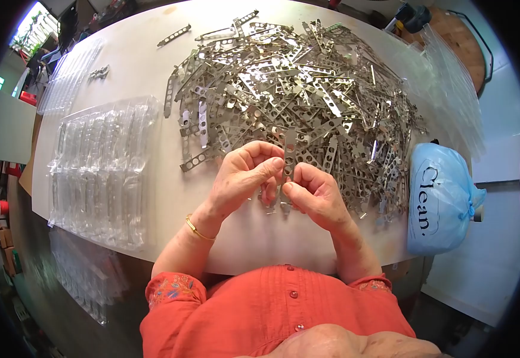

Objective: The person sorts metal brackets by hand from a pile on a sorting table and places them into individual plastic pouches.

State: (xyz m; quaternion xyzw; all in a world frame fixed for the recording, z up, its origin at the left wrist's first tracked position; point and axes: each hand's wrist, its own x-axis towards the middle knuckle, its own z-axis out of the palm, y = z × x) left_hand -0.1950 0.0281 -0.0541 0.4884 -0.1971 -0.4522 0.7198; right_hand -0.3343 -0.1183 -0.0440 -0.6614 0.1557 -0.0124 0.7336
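A flat metal bracket with a row of round holes [289, 154] stands roughly upright between my two hands, in front of a large pile of similar metal brackets [272, 83]. My left hand [245, 176] is closed, thumb and fingers pinching the bracket's left edge. On the other side, my right hand [316, 194] pinches its lower part between thumb and curled forefinger. The bracket's bottom end is partly hidden by the fingers. A few small bits lie on the table just under my hands, too small to name.
Clear plastic trays [102, 173] with long slots lie at the left, with more clear trays [72, 77] behind. A blue bag marked "Clean" [439, 200] sits at the right edge of the white table [135, 59]. Clear plastic sheets [451, 89] hang over the far right edge.
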